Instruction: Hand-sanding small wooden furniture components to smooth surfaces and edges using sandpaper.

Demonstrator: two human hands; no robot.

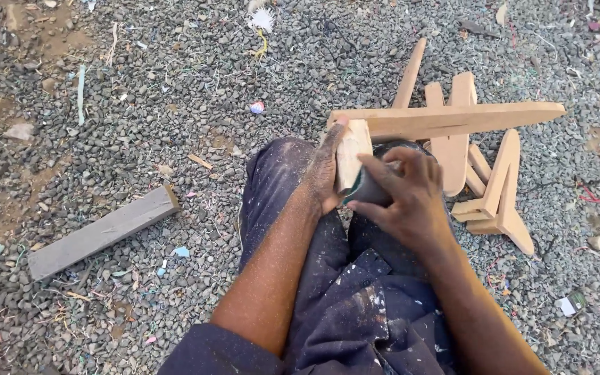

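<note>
My left hand [326,173] is clamped on a small wooden block [351,154] over my lap, right hand [404,191] pressing dark sandpaper [369,189] against it (sanding underway, judged unfinished), cut wooden pieces [467,149] heaped just beyond.

Pale tan wooden pieces [453,139], grey plank [102,232], paint-flecked navy trousers [355,292], grey gravel [175,83].

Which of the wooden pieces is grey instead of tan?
The grey plank lying alone on the gravel, left of the person's knee. The block in the left hand and the pile of cut pieces are tan.
</note>
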